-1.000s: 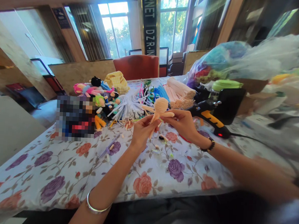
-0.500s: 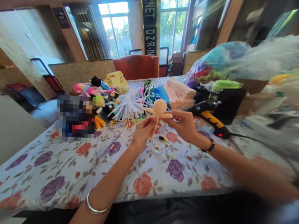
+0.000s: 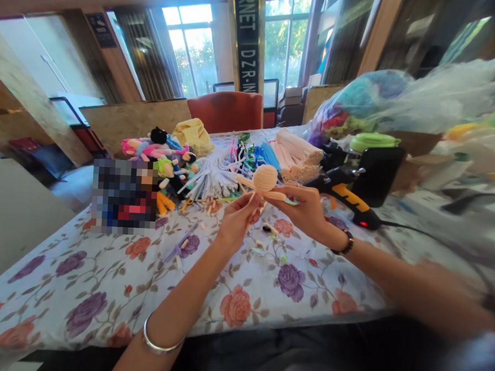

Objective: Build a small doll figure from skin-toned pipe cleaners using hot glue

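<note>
A cream-coloured pipe cleaner doll [image 3: 265, 178], with a round coiled head and two short arms sticking out, is held up above the tablecloth. My left hand [image 3: 240, 215] pinches its body just under the head. At the doll's right side, my right hand [image 3: 302, 205] is closed, with thumb and fingers on the arm there. Both hands partly hide the body and whatever lies below it. Behind the doll are bundles of white pipe cleaners [image 3: 212, 175] and pale pink pipe cleaners [image 3: 297, 152].
A glue gun [image 3: 346, 199] with a lit red light and a cord lies to the right, by a green-lidded jar [image 3: 374, 142]. Finished small dolls [image 3: 166, 148] are heaped at the left back. Cut scraps [image 3: 265, 244] dot the floral tablecloth [image 3: 150, 291]. Plastic bags [image 3: 426, 101] stand at the right.
The doll has tilted slightly, its left arm now angling up more and its right arm a little lower. Both hands keep hold of it in nearly the same place.
</note>
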A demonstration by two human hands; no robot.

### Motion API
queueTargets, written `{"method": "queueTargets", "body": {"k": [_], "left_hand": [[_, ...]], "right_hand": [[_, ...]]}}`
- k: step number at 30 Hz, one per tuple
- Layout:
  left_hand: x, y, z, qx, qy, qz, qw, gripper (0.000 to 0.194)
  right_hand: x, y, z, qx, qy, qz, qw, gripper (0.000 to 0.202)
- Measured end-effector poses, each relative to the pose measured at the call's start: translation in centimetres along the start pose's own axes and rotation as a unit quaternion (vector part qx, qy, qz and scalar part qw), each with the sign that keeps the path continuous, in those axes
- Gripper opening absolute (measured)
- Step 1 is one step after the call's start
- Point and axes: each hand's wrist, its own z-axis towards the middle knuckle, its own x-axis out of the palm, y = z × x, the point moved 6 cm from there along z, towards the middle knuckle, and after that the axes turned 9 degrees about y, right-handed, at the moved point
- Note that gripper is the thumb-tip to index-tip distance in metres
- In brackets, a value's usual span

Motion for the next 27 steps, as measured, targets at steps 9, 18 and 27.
{"method": "queueTargets", "body": {"k": [9, 18, 27], "left_hand": [[0.0, -0.1, 0.0, -0.010, -0.008, -0.009, 1.000, 0.032], [-0.1, -0.5, -0.1, 0.006, -0.019, 0.002, 1.000, 0.029], [0.0, -0.4, -0.1, -0.008, -0.014, 0.014, 1.000, 0.030]], "right_hand": [[0.1, -0.9, 0.1, 0.031, 0.014, 0.036, 0.999, 0.011], [-0.3, -0.5, 0.3, 0.020, 0.015, 0.003, 1.000, 0.010], [-0.4, -1.0, 0.3, 0.026, 0.010, -0.018, 0.999, 0.009]]}}
